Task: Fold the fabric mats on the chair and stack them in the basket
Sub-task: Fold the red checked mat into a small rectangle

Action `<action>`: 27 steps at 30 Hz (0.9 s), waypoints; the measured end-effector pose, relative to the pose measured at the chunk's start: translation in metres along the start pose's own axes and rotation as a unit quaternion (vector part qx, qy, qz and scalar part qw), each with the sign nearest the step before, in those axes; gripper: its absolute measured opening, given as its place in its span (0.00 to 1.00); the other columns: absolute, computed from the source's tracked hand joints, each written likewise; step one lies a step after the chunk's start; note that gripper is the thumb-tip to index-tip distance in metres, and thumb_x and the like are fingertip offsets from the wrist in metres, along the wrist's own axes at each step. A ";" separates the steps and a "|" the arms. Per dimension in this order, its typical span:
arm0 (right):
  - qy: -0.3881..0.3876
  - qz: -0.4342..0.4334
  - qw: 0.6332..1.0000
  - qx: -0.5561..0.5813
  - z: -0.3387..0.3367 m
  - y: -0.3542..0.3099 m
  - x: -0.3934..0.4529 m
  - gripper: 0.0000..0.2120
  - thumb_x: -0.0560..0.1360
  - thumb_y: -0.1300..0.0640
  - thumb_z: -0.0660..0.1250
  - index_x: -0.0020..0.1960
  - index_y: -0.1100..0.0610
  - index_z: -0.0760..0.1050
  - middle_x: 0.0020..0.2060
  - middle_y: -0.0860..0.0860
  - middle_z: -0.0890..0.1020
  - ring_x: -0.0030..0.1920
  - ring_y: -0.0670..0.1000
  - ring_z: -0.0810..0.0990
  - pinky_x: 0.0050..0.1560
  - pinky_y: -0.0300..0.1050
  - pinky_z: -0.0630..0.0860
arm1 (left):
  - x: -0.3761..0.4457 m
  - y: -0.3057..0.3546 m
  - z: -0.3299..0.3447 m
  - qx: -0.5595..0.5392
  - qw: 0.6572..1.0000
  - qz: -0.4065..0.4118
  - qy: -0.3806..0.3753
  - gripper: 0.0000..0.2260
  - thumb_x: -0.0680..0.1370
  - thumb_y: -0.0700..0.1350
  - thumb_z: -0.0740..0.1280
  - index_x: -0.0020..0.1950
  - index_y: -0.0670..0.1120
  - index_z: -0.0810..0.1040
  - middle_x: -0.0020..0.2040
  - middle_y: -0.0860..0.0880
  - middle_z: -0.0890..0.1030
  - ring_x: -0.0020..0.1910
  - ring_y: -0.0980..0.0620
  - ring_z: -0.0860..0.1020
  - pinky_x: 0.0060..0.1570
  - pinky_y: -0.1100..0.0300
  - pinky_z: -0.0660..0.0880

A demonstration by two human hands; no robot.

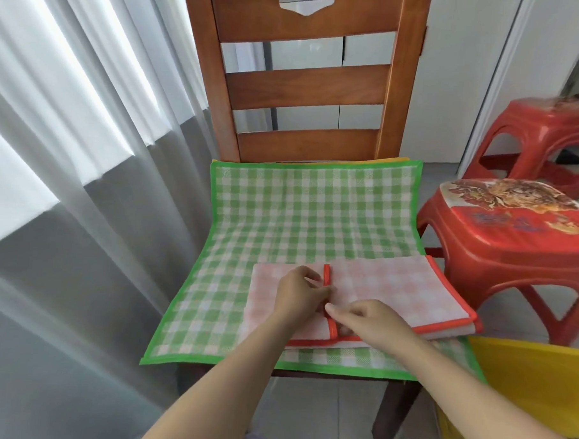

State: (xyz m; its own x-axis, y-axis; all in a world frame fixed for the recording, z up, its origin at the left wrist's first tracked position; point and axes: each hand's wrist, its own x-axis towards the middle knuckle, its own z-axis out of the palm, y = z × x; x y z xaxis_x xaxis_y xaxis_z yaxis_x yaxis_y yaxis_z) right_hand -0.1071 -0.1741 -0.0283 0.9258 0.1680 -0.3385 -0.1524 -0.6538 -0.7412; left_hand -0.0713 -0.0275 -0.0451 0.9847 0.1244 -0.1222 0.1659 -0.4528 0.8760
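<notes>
Orange-edged pink gingham mat, thin woven fabric, lying partly folded at the front right corner of the chair seat, on top of a larger green gingham mat with bright green binding. Green mat spreading flat over the whole seat, its front edge overhanging, its back edge curling up against the chair back. Sliver of a yellow edge peeking out behind the green mat's back right corner.

Left hand pinching the short orange-bound edge of the pink mat's folded-over flap, fingers curled round the binding near the middle of the mat. Right hand gripping the same orange edge lower down, near the seat's front edge, thumb pointing left, fingers curled under the fabric. Layered edges of the pink mat showing at its right and front sides, stacked in at least two plies.

Wooden chair, reddish brown, slatted back with a cut-out at the top. Red plastic stool with a printed top standing just beside the seat's right edge; second red stool behind it. Yellow flat-sided thing at the front right, below the seat; cannot tell what it is. Grey and white curtain hanging in soft pleats along the left.
</notes>
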 end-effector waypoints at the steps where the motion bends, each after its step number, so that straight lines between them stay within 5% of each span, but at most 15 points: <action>1: 0.014 -0.005 1.000 -0.021 0.003 0.000 0.001 0.24 0.69 0.36 0.65 0.42 0.59 0.78 0.37 0.52 0.81 0.42 0.50 0.80 0.44 0.44 0.75 | 0.003 0.000 -0.001 -0.008 1.000 -0.004 -0.007 0.13 0.74 0.47 0.71 0.54 0.43 0.76 0.39 0.48 0.81 0.30 0.58 0.80 0.28 0.70 0.73; 4: 0.044 -0.023 0.997 -0.058 0.011 -0.002 0.004 0.17 0.66 0.40 0.71 0.42 0.53 0.77 0.37 0.46 0.81 0.41 0.47 0.79 0.44 0.45 0.77 | 0.012 0.000 -0.006 -0.014 1.000 0.007 0.002 0.11 0.76 0.47 0.68 0.55 0.43 0.77 0.40 0.49 0.81 0.33 0.57 0.79 0.31 0.69 0.75; 8: 0.069 -0.022 0.991 -0.108 0.017 -0.005 0.009 0.23 0.68 0.38 0.67 0.38 0.60 0.78 0.33 0.52 0.82 0.37 0.52 0.80 0.41 0.45 0.76 | 0.028 -0.007 -0.012 0.085 0.990 0.097 0.064 0.08 0.77 0.42 0.64 0.55 0.45 0.79 0.51 0.52 0.75 0.42 0.62 0.74 0.40 0.77 0.69; 11: 0.064 -0.017 0.987 -0.144 0.020 -0.007 0.013 0.22 0.70 0.39 0.65 0.27 0.53 0.67 0.22 0.48 0.69 0.28 0.49 0.71 0.31 0.41 0.65 | 0.036 -0.009 -0.011 0.079 0.988 0.110 0.069 0.09 0.77 0.42 0.64 0.56 0.45 0.79 0.55 0.49 0.75 0.46 0.58 0.75 0.46 0.73 0.69; 15: 0.059 -0.001 0.992 -0.109 0.020 -0.003 0.021 0.21 0.71 0.49 0.64 0.23 0.54 0.61 0.20 0.48 0.63 0.25 0.49 0.64 0.33 0.42 0.64 | 0.041 -0.005 -0.011 0.107 0.984 0.124 0.071 0.10 0.77 0.43 0.63 0.56 0.45 0.80 0.58 0.49 0.77 0.55 0.54 0.76 0.56 0.63 0.70; 20: 0.083 -0.029 0.991 -0.102 0.011 0.001 0.019 0.09 0.74 0.56 0.60 0.37 0.56 0.64 0.30 0.49 0.70 0.33 0.51 0.69 0.34 0.44 0.65 | 0.036 -0.014 -0.014 0.328 0.931 0.153 0.049 0.19 0.77 0.51 0.55 0.62 0.47 0.77 0.61 0.50 0.78 0.65 0.49 0.71 0.63 0.57 0.54; 24: 0.115 -0.064 0.980 -0.149 0.015 0.004 0.017 0.06 0.75 0.58 0.59 0.42 0.58 0.64 0.32 0.49 0.70 0.34 0.51 0.70 0.30 0.41 0.63 | 0.033 -0.027 -0.005 0.363 0.915 0.176 -0.003 0.20 0.80 0.52 0.52 0.72 0.54 0.65 0.73 0.51 0.66 0.73 0.50 0.59 0.73 0.49 0.47; 27: 0.132 -0.078 0.976 -0.155 0.018 0.006 0.017 0.05 0.76 0.59 0.58 0.45 0.58 0.62 0.31 0.49 0.68 0.32 0.50 0.68 0.27 0.39 0.61 | 0.035 -0.027 -0.001 0.337 0.922 0.186 0.041 0.17 0.80 0.52 0.55 0.68 0.54 0.71 0.66 0.51 0.71 0.67 0.49 0.64 0.69 0.54 0.51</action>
State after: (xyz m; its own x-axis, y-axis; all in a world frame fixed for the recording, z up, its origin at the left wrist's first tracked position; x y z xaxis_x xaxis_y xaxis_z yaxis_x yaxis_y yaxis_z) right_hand -0.0983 -0.1619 -0.0486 0.9924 0.1147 -0.0447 0.0718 -0.8344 -0.5464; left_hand -0.0410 -0.0098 -0.0722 0.9774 -0.0956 0.1886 -0.1592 -0.9199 0.3583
